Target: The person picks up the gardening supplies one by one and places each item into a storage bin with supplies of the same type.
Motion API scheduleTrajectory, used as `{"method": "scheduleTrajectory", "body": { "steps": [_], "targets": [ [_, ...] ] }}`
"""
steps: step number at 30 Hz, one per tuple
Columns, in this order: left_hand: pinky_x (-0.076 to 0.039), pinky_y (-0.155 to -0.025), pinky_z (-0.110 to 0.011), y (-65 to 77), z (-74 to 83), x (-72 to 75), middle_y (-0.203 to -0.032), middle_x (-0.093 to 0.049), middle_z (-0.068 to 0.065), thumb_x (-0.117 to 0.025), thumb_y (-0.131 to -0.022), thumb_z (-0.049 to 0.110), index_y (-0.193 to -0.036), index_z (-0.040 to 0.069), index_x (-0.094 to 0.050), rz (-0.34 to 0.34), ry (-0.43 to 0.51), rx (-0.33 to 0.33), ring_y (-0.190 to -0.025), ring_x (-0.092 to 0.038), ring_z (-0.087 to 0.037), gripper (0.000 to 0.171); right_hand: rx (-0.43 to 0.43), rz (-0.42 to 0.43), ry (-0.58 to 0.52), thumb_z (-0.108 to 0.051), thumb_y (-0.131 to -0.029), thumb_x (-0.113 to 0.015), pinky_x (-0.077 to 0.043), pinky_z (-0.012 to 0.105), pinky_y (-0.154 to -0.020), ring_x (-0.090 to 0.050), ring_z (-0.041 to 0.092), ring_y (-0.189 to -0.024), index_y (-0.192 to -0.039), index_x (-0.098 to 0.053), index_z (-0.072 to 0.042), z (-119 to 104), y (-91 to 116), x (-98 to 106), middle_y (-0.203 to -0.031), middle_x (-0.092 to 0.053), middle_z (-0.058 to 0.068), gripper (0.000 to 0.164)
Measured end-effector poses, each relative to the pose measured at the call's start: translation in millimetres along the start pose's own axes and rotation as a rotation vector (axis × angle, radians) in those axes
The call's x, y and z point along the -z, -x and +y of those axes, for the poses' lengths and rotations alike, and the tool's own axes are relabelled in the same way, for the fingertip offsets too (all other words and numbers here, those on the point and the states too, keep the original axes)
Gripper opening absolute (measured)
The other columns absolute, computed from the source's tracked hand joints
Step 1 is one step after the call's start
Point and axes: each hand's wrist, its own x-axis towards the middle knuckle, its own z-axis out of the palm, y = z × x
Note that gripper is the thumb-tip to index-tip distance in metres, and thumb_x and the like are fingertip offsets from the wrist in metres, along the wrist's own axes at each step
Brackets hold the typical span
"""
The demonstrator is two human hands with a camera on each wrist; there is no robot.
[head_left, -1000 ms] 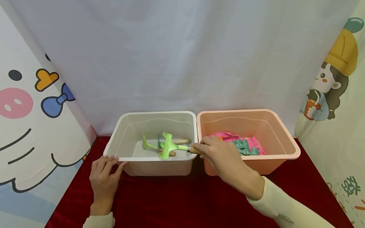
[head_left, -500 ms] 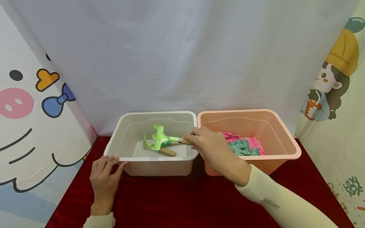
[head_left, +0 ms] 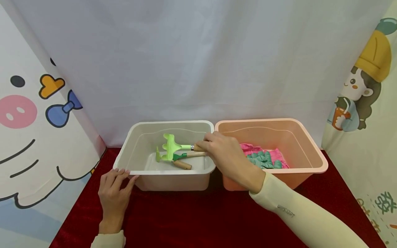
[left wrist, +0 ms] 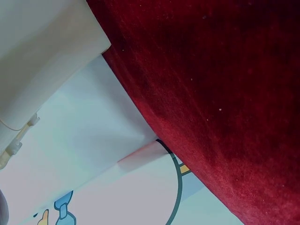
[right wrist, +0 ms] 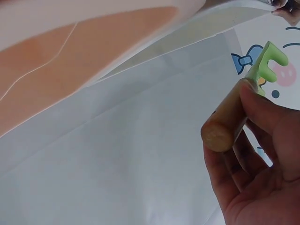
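Observation:
My right hand (head_left: pixel 227 156) grips the wooden handle (right wrist: pixel 222 124) of a small light-green hand rake (head_left: pixel 170 147) above the white plastic bin (head_left: pixel 173 172). The rake's broad tines point left, over the bin's inside. Beneath it in the bin lie a dark green tool with a pale wooden handle (head_left: pixel 196 154) and another light-green tool with a wooden handle (head_left: pixel 182 165); their heads are partly hidden. My left hand (head_left: pixel 114 194) holds the bin's front left corner, fingers over the rim and thumb along the outer front. The left wrist view does not show the hand's hold.
An orange bin (head_left: pixel 279 171) stands close against the white bin's right side, holding pink gloves (head_left: pixel 278 157) and green gloves (head_left: pixel 263 161). Both bins stand on a dark red cloth (head_left: pixel 186 217). A white curtain (head_left: pixel 173 62) hangs behind, with printed cloths at both sides.
My right hand has moved left and a little back with the hand rake, bringing it from the white bin's front rim to farther over its inside. The left hand stays put.

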Motion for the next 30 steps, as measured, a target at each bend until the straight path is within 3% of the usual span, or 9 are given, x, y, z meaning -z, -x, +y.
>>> {"method": "scheduleTrajectory", "body": {
  "steps": [5, 9, 15, 22, 27, 30],
  "targets": [
    [-0.033, -0.115, -0.013, -0.5, 0.1, -0.8, -0.098, -0.073, -0.027, -0.068, -0.098, 0.054, -0.098, -0.008, -0.078, 0.004, 0.003, -0.003, -0.093, -0.063, -0.048, 0.063, -0.01, -0.019, 0.0, -0.015, -0.088, -0.085, -0.052, 0.032, -0.051, -0.064, 0.016, -0.078, -0.107, -0.083, -0.025, 0.6, -10.5, -2.5, -0.087, -0.067, -0.004, 0.022],
    [-0.034, -0.115, -0.013, -0.6, 0.5, -1.1, -0.098, -0.073, -0.027, -0.069, -0.098, 0.054, -0.097, -0.008, -0.079, 0.01, 0.006, -0.005, -0.092, -0.063, -0.048, 0.063, -0.015, -0.058, -0.003, -0.021, -0.094, -0.079, -0.047, 0.03, -0.048, -0.062, 0.014, -0.077, -0.108, -0.083, -0.027, 0.7, -20.5, -4.6, -0.085, -0.064, -0.004, 0.016],
    [-0.033, -0.115, -0.012, -0.4, 0.1, -0.3, -0.098, -0.073, -0.027, -0.068, -0.098, 0.055, -0.098, -0.008, -0.079, 0.001, 0.0, 0.003, -0.093, -0.063, -0.048, 0.064, -0.016, -0.132, -0.019, -0.027, -0.094, -0.078, -0.039, 0.027, -0.046, -0.06, 0.015, -0.073, -0.105, -0.082, -0.032, 0.4, -36.8, -8.4, -0.078, -0.059, -0.004, 0.013],
    [-0.033, -0.115, -0.012, -0.1, -0.7, -1.0, -0.098, -0.073, -0.027, -0.068, -0.098, 0.055, -0.097, -0.008, -0.079, -0.002, -0.003, 0.007, -0.093, -0.063, -0.048, 0.064, -0.055, -0.249, -0.008, -0.025, -0.095, -0.078, -0.055, 0.037, -0.057, -0.068, 0.02, -0.088, -0.108, -0.082, -0.037, 1.8, -54.5, -14.1, -0.09, -0.068, -0.005, 0.019],
    [-0.033, -0.115, -0.012, 0.4, -1.2, -1.4, -0.098, -0.074, -0.027, -0.068, -0.098, 0.055, -0.097, -0.009, -0.078, 0.005, 0.0, 0.003, -0.094, -0.063, -0.049, 0.064, -0.048, -0.314, -0.01, -0.016, -0.093, -0.081, -0.06, 0.04, -0.069, -0.069, 0.021, -0.091, -0.111, -0.083, -0.031, 1.0, -67.1, -18.5, -0.096, -0.07, -0.002, 0.023],
    [-0.033, -0.115, -0.012, 0.8, -1.3, -2.4, -0.097, -0.073, -0.028, -0.069, -0.097, 0.055, -0.096, -0.009, -0.078, 0.012, 0.005, -0.003, -0.093, -0.063, -0.049, 0.064, -0.042, -0.331, -0.001, -0.02, -0.096, -0.079, -0.061, 0.04, -0.072, -0.069, 0.02, -0.092, -0.107, -0.084, -0.029, -0.2, -75.2, -21.9, -0.095, -0.07, -0.001, 0.015]
  ]
}}
